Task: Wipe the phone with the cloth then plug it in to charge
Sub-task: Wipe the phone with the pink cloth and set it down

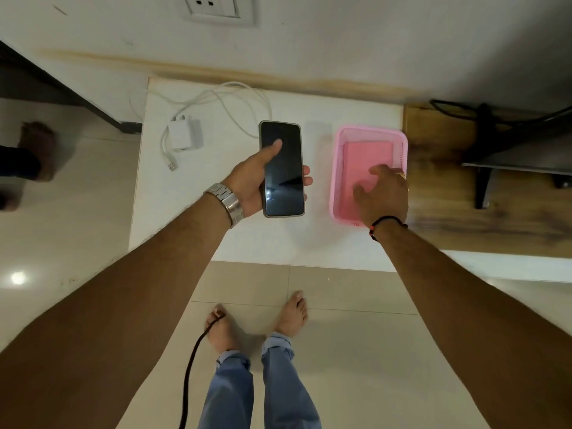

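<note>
Gripping one phone point(282, 170) in left hand point(249, 184), right hand point(383, 193) spread on one cloth point(365, 162), one basket point(337, 168)

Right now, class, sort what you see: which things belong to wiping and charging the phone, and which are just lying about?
Belongs to the job:
phone, held in the left hand
pink cloth, under the right hand
white charger
charging cable
wall socket

Just lying about:
pink basket holding the cloth
black stand
black cord on the floor
</note>
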